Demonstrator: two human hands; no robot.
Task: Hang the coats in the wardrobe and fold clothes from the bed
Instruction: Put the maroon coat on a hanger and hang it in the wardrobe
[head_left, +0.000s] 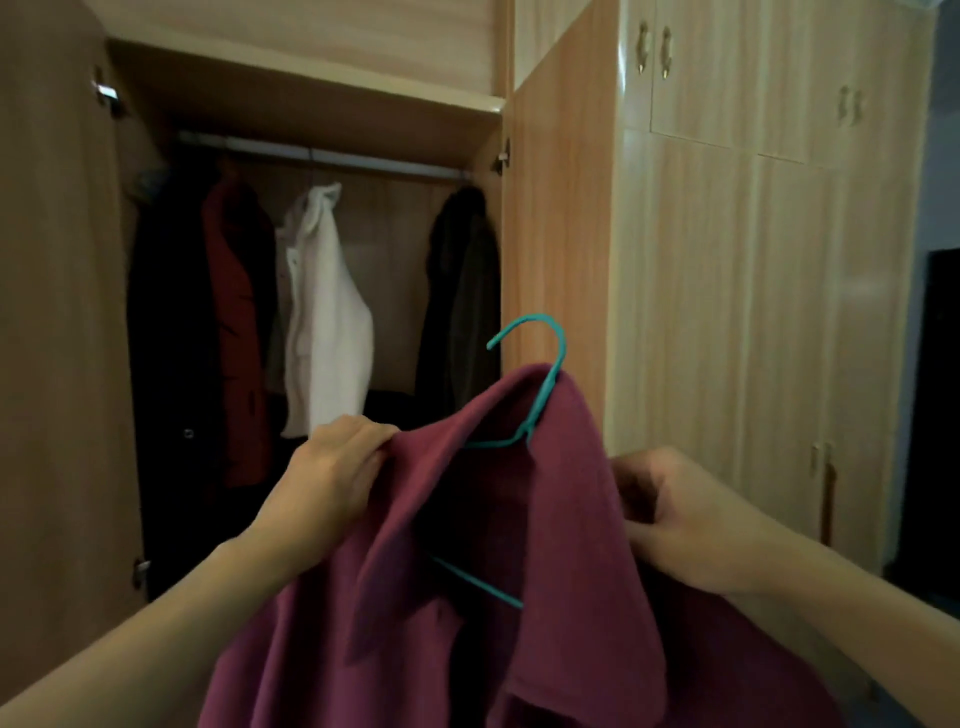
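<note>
Maroon wool-like coat w/ wide collar, draped on teal hanger, held up in front of open wardrobe. Left hand pinches collar's left edge; right hand curled round right shoulder fabric.

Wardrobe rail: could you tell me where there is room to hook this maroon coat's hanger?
Bare rail lies between the white jacket and the dark coat at the right wall. Left of the white jacket, the red coat and black coat crowd together.
</note>
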